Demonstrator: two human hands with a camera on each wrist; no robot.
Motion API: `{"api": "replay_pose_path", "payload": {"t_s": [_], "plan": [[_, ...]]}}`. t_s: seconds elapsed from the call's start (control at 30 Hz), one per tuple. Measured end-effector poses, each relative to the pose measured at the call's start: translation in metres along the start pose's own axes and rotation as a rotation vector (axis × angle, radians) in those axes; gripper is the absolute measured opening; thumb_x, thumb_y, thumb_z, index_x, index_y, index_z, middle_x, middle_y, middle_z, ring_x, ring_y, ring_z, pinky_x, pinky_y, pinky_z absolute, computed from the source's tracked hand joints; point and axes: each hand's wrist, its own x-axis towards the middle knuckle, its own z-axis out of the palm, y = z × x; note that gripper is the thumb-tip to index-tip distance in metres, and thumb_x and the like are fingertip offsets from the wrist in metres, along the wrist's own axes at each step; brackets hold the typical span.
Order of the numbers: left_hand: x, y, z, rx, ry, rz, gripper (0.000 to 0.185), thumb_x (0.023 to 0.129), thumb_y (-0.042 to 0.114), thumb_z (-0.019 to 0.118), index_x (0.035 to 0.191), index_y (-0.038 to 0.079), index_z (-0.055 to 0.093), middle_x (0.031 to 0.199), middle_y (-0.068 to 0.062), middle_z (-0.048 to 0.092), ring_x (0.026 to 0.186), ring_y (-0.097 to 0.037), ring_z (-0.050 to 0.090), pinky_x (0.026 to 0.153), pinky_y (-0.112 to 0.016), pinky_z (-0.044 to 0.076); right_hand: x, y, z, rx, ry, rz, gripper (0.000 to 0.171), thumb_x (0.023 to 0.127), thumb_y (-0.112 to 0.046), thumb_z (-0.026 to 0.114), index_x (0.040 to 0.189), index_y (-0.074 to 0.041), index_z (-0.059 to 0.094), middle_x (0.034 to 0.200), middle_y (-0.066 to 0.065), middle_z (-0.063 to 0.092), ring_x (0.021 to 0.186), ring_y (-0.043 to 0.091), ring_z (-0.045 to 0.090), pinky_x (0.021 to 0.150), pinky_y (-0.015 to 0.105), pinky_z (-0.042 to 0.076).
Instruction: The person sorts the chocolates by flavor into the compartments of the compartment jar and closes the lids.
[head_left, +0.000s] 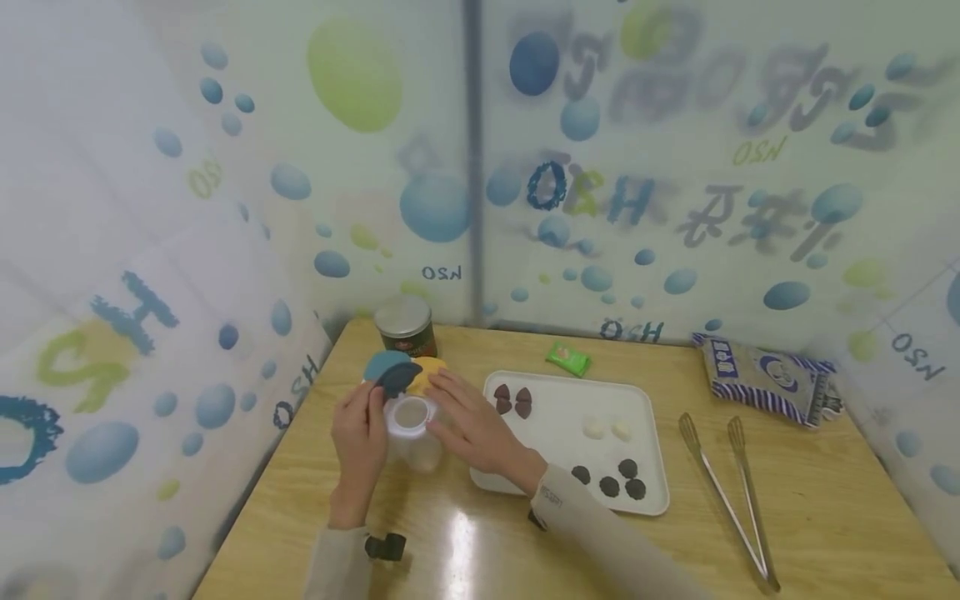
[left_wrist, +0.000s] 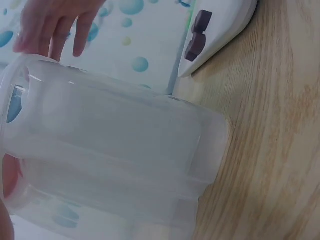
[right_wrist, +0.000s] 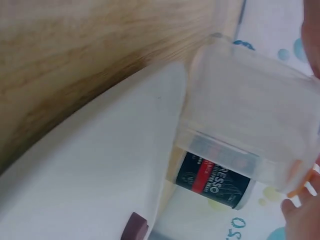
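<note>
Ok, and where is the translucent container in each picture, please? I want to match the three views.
Head: the translucent container is below centre, slightly left, between the left hand and right hand.
Left wrist: large, across the left and middle.
Right wrist: upper right.
Shared landmark: the white tray, lower right of centre in head, top right in left wrist, lower left in right wrist.
</note>
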Motion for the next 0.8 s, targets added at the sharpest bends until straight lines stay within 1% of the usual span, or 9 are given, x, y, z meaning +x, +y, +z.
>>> {"api": "replay_pose_path", "payload": {"t_s": [0.1,0.2,0.27,0.33,0.43,0.53,0.63,0.8], "plan": [[0.0,0.002,-0.001,-0.007,-0.02,-0.007,0.014,0.094,-0.002,0.059,0.102,-0.008,0.069,0.096,-0.025,0.072,0.095,-0.047,0.065,0.084,-0.058,0.048,-0.006,-0.004,-0.008,0.026,-0.014,0.046,0.05,0.103,-0.039,0.05,0.143,-0.01,0.052,0.156,0.008,0.044,0.15,0.023,0.031,0.12,0.043,0.03],[0.0,0.003,-0.002,-0.009,-0.04,-0.01,0.016,0.096,-0.002,0.056,0.104,-0.009,0.068,0.1,-0.026,0.072,0.098,-0.047,0.064,0.086,-0.059,0.047,-0.016,-0.005,-0.017,0.039,-0.011,0.07,0.05,0.102,-0.038,0.053,0.143,-0.01,0.052,0.154,0.007,0.045,0.147,0.022,0.037,0.118,0.042,0.034],[0.0,0.003,-0.003,-0.013,-0.049,-0.009,0.017,0.096,-0.002,0.054,0.105,-0.009,0.068,0.101,-0.027,0.072,0.098,-0.047,0.063,0.086,-0.06,0.046,-0.025,-0.004,-0.025,0.052,-0.01,0.095,0.049,0.101,-0.037,0.055,0.143,-0.01,0.051,0.152,0.006,0.046,0.144,0.022,0.04,0.117,0.042,0.036],[0.0,0.004,-0.003,-0.018,-0.055,-0.006,0.018,0.097,-0.002,0.054,0.106,-0.008,0.067,0.102,-0.027,0.072,0.099,-0.047,0.063,0.085,-0.06,0.046,-0.037,0.0,-0.034,0.06,-0.015,0.144,0.05,0.102,-0.035,0.055,0.144,-0.01,0.049,0.152,0.007,0.045,0.144,0.022,0.041,0.116,0.043,0.036],[0.0,0.004,-0.001,-0.026,-0.062,-0.008,0.018,0.097,-0.002,0.054,0.107,-0.008,0.067,0.104,-0.027,0.071,0.099,-0.047,0.062,0.086,-0.059,0.045,-0.061,0.01,-0.052,0.059,-0.009,0.257,0.049,0.101,-0.034,0.056,0.144,-0.011,0.05,0.152,0.008,0.046,0.144,0.023,0.04,0.116,0.046,0.036],[-0.001,0.004,0.001,-0.029,-0.057,-0.021,0.018,0.097,-0.001,0.054,0.106,-0.007,0.068,0.105,-0.027,0.071,0.1,-0.047,0.062,0.086,-0.059,0.045,-0.09,0.021,-0.07,0.04,0.023,0.38,0.049,0.101,-0.033,0.056,0.144,-0.01,0.049,0.153,0.009,0.045,0.145,0.027,0.039,0.115,0.051,0.035],[-0.003,0.005,0.002,-0.006,-0.043,-0.048,0.017,0.097,0.001,0.054,0.104,-0.007,0.068,0.103,-0.026,0.071,0.099,-0.046,0.062,0.085,-0.059,0.045,-0.118,0.032,-0.086,0.002,0.058,0.484,0.051,0.101,-0.034,0.056,0.145,-0.008,0.048,0.154,0.011,0.044,0.145,0.031,0.038,0.115,0.055,0.034],[-0.004,0.008,0.002,0.002,-0.022,-0.076,0.017,0.097,0.002,0.054,0.102,-0.006,0.068,0.102,-0.025,0.072,0.098,-0.046,0.061,0.084,-0.058,0.043,-0.162,0.045,-0.112,-0.036,0.104,0.591,0.051,0.102,-0.03,0.056,0.145,-0.004,0.045,0.153,0.016,0.042,0.143,0.037,0.037,0.112,0.059,0.033]]}}
